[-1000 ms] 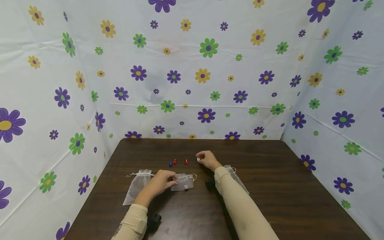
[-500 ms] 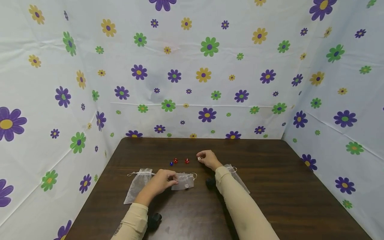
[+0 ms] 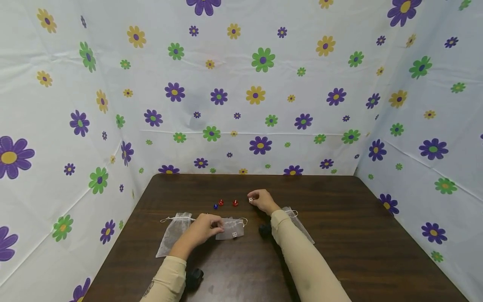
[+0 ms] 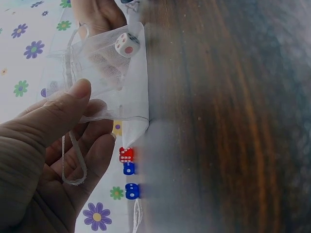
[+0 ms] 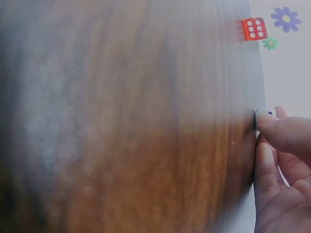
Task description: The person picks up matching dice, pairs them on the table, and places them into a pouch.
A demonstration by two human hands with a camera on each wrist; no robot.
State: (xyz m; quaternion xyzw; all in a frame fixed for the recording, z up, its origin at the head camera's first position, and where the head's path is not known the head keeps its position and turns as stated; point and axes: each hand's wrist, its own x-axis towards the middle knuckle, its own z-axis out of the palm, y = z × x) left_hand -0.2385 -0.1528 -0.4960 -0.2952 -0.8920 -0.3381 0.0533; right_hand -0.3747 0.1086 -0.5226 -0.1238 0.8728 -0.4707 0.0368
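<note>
In the head view my left hand pinches a small sheer white drawstring bag. The left wrist view shows the bag held between thumb and fingers, its cord loop hanging by the palm. Inside the bag is a white die with coloured pips. Farther out on the table, my right hand pinches another white die at its fingertips. In the right wrist view the thumb partly covers that die, which is low at the tabletop.
Two red dice, left and right, lie beside a blue die on the dark wooden table. The left wrist view shows another blue die. Sheer bags lie left and right, the latter partly under the right forearm.
</note>
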